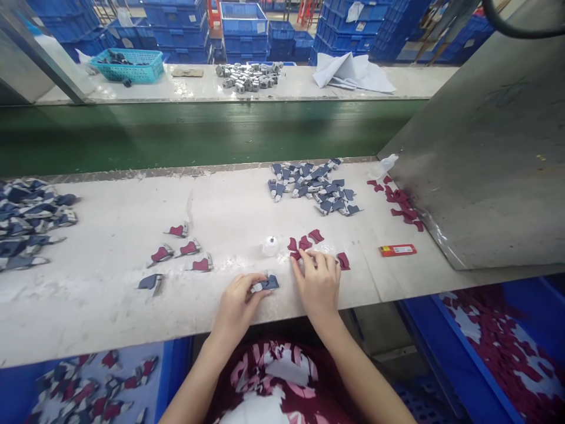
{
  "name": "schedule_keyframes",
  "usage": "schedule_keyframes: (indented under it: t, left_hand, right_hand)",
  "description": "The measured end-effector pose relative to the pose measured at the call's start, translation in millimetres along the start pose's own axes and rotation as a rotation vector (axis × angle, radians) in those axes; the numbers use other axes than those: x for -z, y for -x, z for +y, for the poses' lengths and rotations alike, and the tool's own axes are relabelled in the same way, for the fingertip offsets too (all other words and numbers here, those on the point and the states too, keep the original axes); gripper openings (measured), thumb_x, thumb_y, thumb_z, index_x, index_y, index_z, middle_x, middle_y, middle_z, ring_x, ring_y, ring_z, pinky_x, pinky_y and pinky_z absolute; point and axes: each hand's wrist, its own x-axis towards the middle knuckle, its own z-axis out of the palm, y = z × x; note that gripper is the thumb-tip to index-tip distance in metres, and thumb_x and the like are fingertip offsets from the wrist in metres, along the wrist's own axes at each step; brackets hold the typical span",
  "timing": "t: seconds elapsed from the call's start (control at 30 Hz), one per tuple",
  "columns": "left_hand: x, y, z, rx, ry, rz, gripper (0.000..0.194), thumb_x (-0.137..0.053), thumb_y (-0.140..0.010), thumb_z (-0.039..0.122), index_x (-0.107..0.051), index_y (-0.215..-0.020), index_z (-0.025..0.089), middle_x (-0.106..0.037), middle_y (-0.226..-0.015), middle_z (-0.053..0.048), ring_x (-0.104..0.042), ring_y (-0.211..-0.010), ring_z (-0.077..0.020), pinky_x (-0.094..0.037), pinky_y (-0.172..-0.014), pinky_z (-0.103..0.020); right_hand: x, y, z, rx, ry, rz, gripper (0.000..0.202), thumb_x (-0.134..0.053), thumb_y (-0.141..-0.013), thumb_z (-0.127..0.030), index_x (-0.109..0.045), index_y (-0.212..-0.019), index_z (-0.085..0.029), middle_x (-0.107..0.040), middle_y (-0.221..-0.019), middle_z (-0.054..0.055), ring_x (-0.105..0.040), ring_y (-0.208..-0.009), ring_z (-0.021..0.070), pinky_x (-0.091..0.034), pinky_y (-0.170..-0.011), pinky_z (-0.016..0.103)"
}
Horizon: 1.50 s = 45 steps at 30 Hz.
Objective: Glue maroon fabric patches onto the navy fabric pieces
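Note:
My left hand pinches a dark blue and light grey plastic part between thumb and fingers, just above the table near its front edge. My right hand is over a small group of curved maroon pieces. Its thumb and index finger close on one maroon piece, partly hidden by the fingertips. Another maroon piece lies beside the right hand's outer edge. A small white bottle with a dark tip stands between and beyond the hands.
Blue-grey parts are piled beyond my hands, and more at far left. Several parts with maroon inserts lie left. A red packet and a metal panel are right. Blue bins sit below the front edge.

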Motion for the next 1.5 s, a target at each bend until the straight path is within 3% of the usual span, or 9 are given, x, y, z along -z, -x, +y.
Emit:
schedule_keyframes:
  t: [0.17,0.3,0.47,0.67,0.8,0.97,1.2,1.33,1.5]
  left_hand:
    - [-1.0,0.7,6.4,0.039,0.051,0.015,0.011,-0.070,-0.085,0.024,-0.073,-0.095,0.022,-0.075,-0.090,-0.003,-0.068,-0.076,-0.0190,-0.057,-0.071,-0.030]
    - [-7.7,2.3,9.9,0.104,0.131,0.038,0.013,-0.072,-0.083,0.024,-0.072,-0.096,0.022,-0.076,-0.091,-0.003,-0.069,-0.075,-0.0188,-0.056,-0.070,-0.029]
    - [-17.1,1.1,16.5,0.197,0.344,0.100,0.014,-0.070,-0.083,0.027,-0.069,-0.096,0.021,-0.079,-0.094,-0.004,-0.076,-0.090,-0.0224,-0.059,-0.076,-0.030]
    - [-22.0,-3.2,27.8,0.231,0.482,0.115,0.017,-0.073,-0.079,0.028,-0.069,-0.094,0.020,-0.080,-0.092,-0.004,-0.077,-0.090,-0.0218,-0.062,-0.080,-0.029]
    - [-24.8,-2.8,30.9,0.239,0.525,0.110,0.016,-0.073,-0.078,0.025,-0.070,-0.093,0.019,-0.080,-0.093,-0.004,-0.077,-0.089,-0.0211,-0.062,-0.079,-0.027]
    - [-25.9,-2.8,33.2,0.266,0.532,0.122,0.016,-0.074,-0.077,0.025,-0.071,-0.091,0.018,-0.080,-0.089,-0.004,-0.078,-0.086,-0.0207,-0.063,-0.077,-0.026]
    - [-20.5,-1.8,38.3,0.291,0.651,0.065,0.026,-0.080,-0.073,0.025,-0.074,-0.096,0.015,-0.081,-0.094,-0.007,-0.079,-0.088,-0.0226,-0.065,-0.081,-0.028]
    - [-19.7,-2.4,38.3,0.298,0.680,0.115,0.024,-0.083,-0.073,0.028,-0.076,-0.091,0.014,-0.082,-0.088,-0.008,-0.079,-0.083,-0.0225,-0.065,-0.077,-0.027]
    - [-17.6,-1.8,42.6,0.307,0.724,0.131,0.027,-0.086,-0.072,0.028,-0.076,-0.094,0.015,-0.082,-0.091,-0.008,-0.079,-0.087,-0.0234,-0.065,-0.078,-0.025]
  right_hand:
    - [1.9,-1.7,-1.0,0.094,0.076,-0.097,0.028,-0.045,-0.103,-0.023,-0.070,-0.111,-0.015,-0.067,-0.094,0.015,-0.055,-0.089,0.0273,-0.040,-0.074,0.039]
    - [4.1,-12.9,6.4,0.106,0.006,-0.124,0.031,-0.039,-0.102,-0.017,-0.070,-0.097,-0.015,-0.066,-0.085,0.014,-0.055,-0.085,0.0265,-0.042,-0.073,0.038]
    - [21.8,-17.3,13.0,-0.036,-0.489,-0.114,0.026,-0.050,-0.100,-0.033,-0.070,-0.090,-0.020,-0.069,-0.086,0.008,-0.058,-0.086,0.0237,-0.049,-0.072,0.035]
    - [35.6,5.1,-11.0,-0.308,-0.963,-0.208,0.018,-0.065,-0.093,-0.038,-0.076,-0.097,-0.024,-0.074,-0.092,0.005,-0.067,-0.085,0.0190,-0.052,-0.064,0.028]
    - [31.3,10.3,-20.7,-0.467,-1.007,-0.172,0.019,-0.074,-0.084,-0.040,-0.076,-0.086,-0.022,-0.073,-0.081,0.003,-0.065,-0.070,0.0163,-0.051,-0.059,0.027]
    - [29.9,11.7,-24.4,-0.412,-0.942,-0.093,0.016,-0.074,-0.085,-0.037,-0.075,-0.081,-0.022,-0.068,-0.074,0.000,-0.054,-0.058,0.0117,-0.047,-0.057,0.027]
    - [32.1,10.5,-26.2,-0.271,-0.882,0.013,0.012,-0.073,-0.087,-0.030,-0.074,-0.078,-0.023,-0.069,-0.076,0.002,-0.057,-0.071,0.0161,-0.045,-0.058,0.028]
    - [34.4,11.1,-27.5,-0.229,-0.849,0.054,0.008,-0.075,-0.086,-0.027,-0.076,-0.079,-0.024,-0.066,-0.073,0.002,-0.055,-0.071,0.0166,-0.045,-0.058,0.028]
    - [36.5,9.4,-21.2,-0.314,-0.930,-0.008,0.008,-0.077,-0.083,-0.033,-0.078,-0.083,-0.026,-0.065,-0.083,0.004,-0.058,-0.076,0.0176,-0.051,-0.061,0.030]
